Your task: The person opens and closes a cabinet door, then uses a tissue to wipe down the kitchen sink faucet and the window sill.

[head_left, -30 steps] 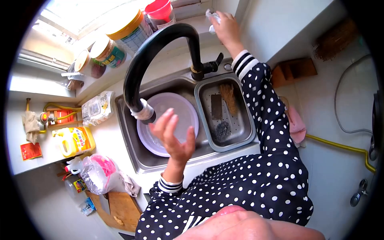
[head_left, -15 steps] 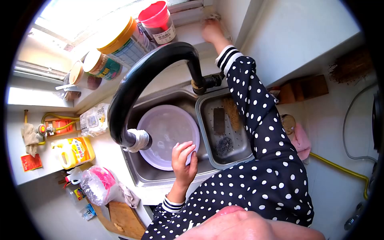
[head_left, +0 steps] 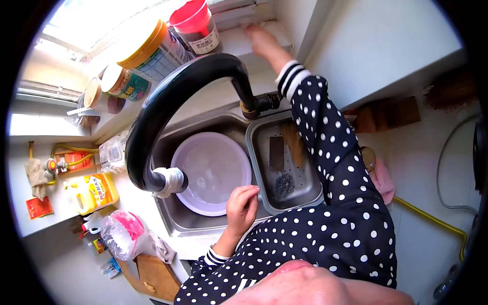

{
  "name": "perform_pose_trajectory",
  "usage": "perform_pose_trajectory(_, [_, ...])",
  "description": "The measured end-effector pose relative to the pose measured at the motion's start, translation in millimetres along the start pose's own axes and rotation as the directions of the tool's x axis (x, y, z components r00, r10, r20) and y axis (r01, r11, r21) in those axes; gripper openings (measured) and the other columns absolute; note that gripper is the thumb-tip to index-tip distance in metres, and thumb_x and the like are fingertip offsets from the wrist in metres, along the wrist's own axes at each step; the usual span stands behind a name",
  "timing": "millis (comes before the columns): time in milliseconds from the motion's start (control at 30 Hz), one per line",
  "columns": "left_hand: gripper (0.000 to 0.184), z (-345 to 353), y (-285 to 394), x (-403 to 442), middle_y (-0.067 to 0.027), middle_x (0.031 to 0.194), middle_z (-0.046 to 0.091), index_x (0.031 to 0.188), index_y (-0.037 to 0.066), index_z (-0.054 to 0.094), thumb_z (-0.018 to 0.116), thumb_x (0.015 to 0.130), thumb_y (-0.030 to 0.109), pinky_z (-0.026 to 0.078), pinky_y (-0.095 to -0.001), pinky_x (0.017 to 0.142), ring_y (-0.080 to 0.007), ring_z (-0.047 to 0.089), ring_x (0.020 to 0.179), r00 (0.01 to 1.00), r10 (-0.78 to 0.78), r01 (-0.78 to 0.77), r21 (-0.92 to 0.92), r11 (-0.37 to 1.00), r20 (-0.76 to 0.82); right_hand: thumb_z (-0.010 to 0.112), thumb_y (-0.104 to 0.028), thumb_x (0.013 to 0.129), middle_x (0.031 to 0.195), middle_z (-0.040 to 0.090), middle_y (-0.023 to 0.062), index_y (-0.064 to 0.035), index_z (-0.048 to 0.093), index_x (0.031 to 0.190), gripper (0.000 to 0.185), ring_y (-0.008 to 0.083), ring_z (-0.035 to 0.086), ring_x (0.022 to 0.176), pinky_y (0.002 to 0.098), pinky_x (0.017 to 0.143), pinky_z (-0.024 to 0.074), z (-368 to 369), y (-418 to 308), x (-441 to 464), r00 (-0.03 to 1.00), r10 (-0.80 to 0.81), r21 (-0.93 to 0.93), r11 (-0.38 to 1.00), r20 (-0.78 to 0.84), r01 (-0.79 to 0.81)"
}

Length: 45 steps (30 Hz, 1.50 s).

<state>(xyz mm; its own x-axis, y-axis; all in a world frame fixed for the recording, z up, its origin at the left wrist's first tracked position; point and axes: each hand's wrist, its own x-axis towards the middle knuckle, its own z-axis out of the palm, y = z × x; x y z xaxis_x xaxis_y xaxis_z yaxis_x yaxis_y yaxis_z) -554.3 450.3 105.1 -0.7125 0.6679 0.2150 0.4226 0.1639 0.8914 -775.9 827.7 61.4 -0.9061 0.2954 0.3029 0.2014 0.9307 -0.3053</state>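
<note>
Stretching over the windowsill (head_left: 235, 46), the right hand (head_left: 260, 40) blurred, grip unclear; the left hand (head_left: 242, 209) hung half-open near the lavender basin (head_left: 245, 162), perhaps for balance.

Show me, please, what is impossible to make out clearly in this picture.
All in the head view:
Right hand: blurred; whether it holds anything cannot be told.
Brown scrubber: partly hidden by the right sleeve.
White packet: right end hidden behind the black tap.
Dark object at far right: cut off by the picture's edge.
</note>
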Motion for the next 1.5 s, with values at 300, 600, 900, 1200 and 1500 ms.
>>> perform_pose_trajectory(300, [0.014,-1,2,-3,-0.0120,0.086,0.061,0.087,0.001,0.060,0.059,0.074,-0.005,0.047,-0.0297,0.065,-0.0251,0.059,0.075,1.000,0.030,-0.030,-0.001,1.000,0.008,0.047,-0.015,0.081,0.113,0.053,0.0189,0.0011,0.057,0.102,0.029,0.0311,0.055,0.097,0.0384,0.085,0.0437,-9,14,5,0.985,0.163,-0.129,0.977,-0.059,-0.169])
perform_pose_trajectory(600, [0.013,-9,-3,-11,-0.0121,0.087,0.060,0.088,0.000,0.060,0.059,0.076,-0.004,0.047,-0.0279,0.065,-0.0232,0.059,0.075,0.999,-0.048,0.049,-0.014,0.999,0.022,0.041,-0.016,0.082,0.104,0.056,0.0182,-0.0029,0.057,0.101,0.028,0.0327,0.054,0.096,0.0413,0.083,0.0431,-25,-8,-3,0.980,0.201,-0.060,0.978,0.006,-0.200])
perform_pose_trajectory(900, [0.013,-10,-7,-13,-0.0120,0.087,0.060,0.089,0.000,0.060,0.058,0.076,-0.004,0.047,-0.0276,0.066,-0.0229,0.059,0.076,0.997,-0.077,0.077,-0.024,0.997,0.015,0.044,-0.019,0.082,0.106,0.056,0.0186,-0.0035,0.061,0.096,0.027,0.0291,0.053,0.100,0.0382,0.086,0.0430,36,-35,4,0.910,-0.239,0.035,0.963,-0.337,0.266])
perform_pose_trajectory(1200, [0.014,-12,-5,-16,-0.0123,0.087,0.060,0.088,0.000,0.060,0.058,0.076,-0.005,0.047,-0.0283,0.067,-0.0240,0.059,0.076,0.992,-0.121,0.123,-0.055,0.991,0.045,0.049,-0.010,0.078,0.100,0.058,0.0163,-0.0046,0.062,0.090,0.018,0.0292,0.055,0.094,0.0385,0.081,0.0451,27,-42,9,0.994,-0.052,0.085,0.995,-0.095,0.060])
perform_pose_trajectory(1500, [0.012,-12,-13,-17,-0.0118,0.088,0.060,0.089,-0.001,0.060,0.057,0.077,-0.004,0.047,-0.0260,0.065,-0.0207,0.059,0.076,0.993,-0.113,0.116,-0.057,0.992,0.040,0.046,-0.021,0.083,0.119,0.048,0.0204,0.0059,0.049,0.111,0.039,0.0331,0.041,0.115,0.0389,0.096,0.0340,9,29,-5,0.930,0.144,-0.179,0.960,-0.337,-0.214])
